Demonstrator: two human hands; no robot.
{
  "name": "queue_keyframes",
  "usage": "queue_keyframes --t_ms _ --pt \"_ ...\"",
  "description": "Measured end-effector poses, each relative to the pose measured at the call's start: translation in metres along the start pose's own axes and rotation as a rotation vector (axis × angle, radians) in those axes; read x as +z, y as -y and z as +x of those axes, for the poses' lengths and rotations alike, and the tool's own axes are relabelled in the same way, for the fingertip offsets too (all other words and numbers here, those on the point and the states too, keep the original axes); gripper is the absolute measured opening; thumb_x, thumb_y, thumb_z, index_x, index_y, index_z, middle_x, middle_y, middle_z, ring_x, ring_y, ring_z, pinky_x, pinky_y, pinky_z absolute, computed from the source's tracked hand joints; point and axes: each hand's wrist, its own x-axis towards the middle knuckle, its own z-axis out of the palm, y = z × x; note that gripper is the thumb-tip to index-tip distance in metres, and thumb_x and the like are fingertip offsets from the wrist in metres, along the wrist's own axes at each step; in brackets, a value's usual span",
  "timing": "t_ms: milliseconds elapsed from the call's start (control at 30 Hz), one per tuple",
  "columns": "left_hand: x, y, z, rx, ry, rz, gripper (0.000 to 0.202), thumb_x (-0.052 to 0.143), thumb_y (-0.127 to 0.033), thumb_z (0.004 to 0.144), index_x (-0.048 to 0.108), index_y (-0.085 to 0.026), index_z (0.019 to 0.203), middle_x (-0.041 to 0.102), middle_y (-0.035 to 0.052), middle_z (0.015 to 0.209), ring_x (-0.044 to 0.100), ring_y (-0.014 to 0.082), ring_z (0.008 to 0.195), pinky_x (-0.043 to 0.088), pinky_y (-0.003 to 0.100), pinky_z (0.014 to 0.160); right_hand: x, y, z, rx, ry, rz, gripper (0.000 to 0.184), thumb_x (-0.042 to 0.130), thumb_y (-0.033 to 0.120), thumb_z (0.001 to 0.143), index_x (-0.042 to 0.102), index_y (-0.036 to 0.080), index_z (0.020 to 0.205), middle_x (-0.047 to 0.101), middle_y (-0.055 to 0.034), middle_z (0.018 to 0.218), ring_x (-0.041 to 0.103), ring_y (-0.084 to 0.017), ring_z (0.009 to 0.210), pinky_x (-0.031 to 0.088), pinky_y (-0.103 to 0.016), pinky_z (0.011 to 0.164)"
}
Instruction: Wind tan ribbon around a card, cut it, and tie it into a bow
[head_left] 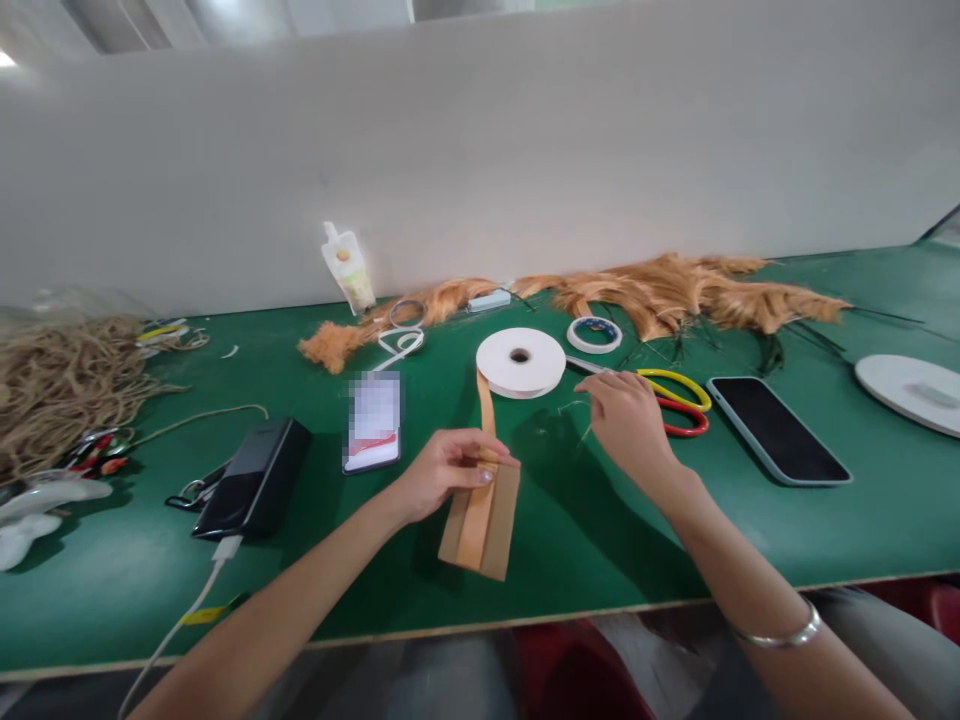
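Just inside the near edge of the green table (675, 540), at about six o'clock, the left hand (450, 470) is closed on a brown piece of card (499, 520), thumb on top and fingers wrapped round its upper edge. An orange strip (486, 400) lies down the face of the card and runs up towards twelve o'clock to a white roll (520, 362) lying flat just beyond. At three o'clock from the left hand, the right hand (626, 420) hovers palm down with its fingers curled. A few pale threads seem to lie under the fingertips, but I cannot tell whether they pinch anything. Scissors (679, 400) with yellow and red handles lie just beside that hand, at two o'clock from it, and a dark phone (780, 430) rests further along at three o'clock. A small ring of tape (594, 334) sits at one o'clock from the roll, in front of a heap of orange fibre (675, 290) by the wall. At nine o'clock from the left hand lie a second phone (373, 420) and a black power bank (255, 475), with a pile of cord (52, 385) at the far left.
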Motion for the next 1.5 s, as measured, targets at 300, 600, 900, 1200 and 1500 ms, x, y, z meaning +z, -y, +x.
queue_keyframes --t_ms 300,600,900,1200,1500 --pt "0.005 -0.003 -0.001 -0.027 -0.145 0.031 0.031 0.074 -0.016 0.062 0.068 -0.017 0.093 0.072 0.0085 0.095 0.066 0.0189 0.083 0.047 0.029 0.075 -0.012 0.049 -0.026 -0.244 0.186 0.402 0.023 0.044 0.006 0.081 0.058 0.014 0.098 0.059 -0.0105 0.100 0.057 -0.019 0.090 0.048 -0.031 0.078" --pt "0.008 -0.004 0.000 -0.075 -0.232 -0.052 0.044 0.071 -0.014 0.064 0.066 -0.016 0.108 0.064 0.0119 0.117 0.060 0.0257 0.106 0.045 0.036 0.091 0.004 0.072 -0.049 -0.553 -0.019 0.494 0.024 0.039 0.010 0.088 0.063 0.016 0.090 0.066 -0.0097 0.093 0.057 -0.018 0.089 0.050 -0.034 0.082" --pt "0.013 -0.005 0.003 -0.181 -0.198 0.044 0.040 0.076 -0.030 0.062 0.071 -0.015 0.099 0.068 0.0100 0.111 0.060 0.0266 0.107 0.046 0.032 0.087 -0.008 0.075 -0.047 0.129 0.363 0.931 0.012 0.054 0.021 0.082 0.065 0.017 0.083 0.071 -0.0038 0.086 0.064 -0.016 0.077 0.049 -0.027 0.073" --pt "0.012 0.001 0.003 -0.098 -0.201 -0.134 0.055 0.057 -0.058 0.075 0.067 -0.015 0.107 0.065 0.0142 0.115 0.060 0.0283 0.105 0.046 0.037 0.087 0.006 0.077 -0.044 0.366 0.636 1.116 0.022 0.058 0.017 0.074 0.053 0.014 0.095 0.063 0.0002 0.074 0.058 -0.013 0.068 0.044 -0.023 0.062" --pt "0.010 0.001 0.002 -0.051 -0.172 0.007 0.051 0.068 -0.027 0.073 0.058 -0.017 0.121 0.062 0.0132 0.121 0.055 0.0277 0.115 0.037 0.040 0.099 0.005 0.078 -0.043 0.418 0.738 1.157 0.037 0.062 0.017 0.072 0.044 0.016 0.104 0.049 0.0093 0.054 0.049 -0.009 0.051 0.035 -0.019 0.049"
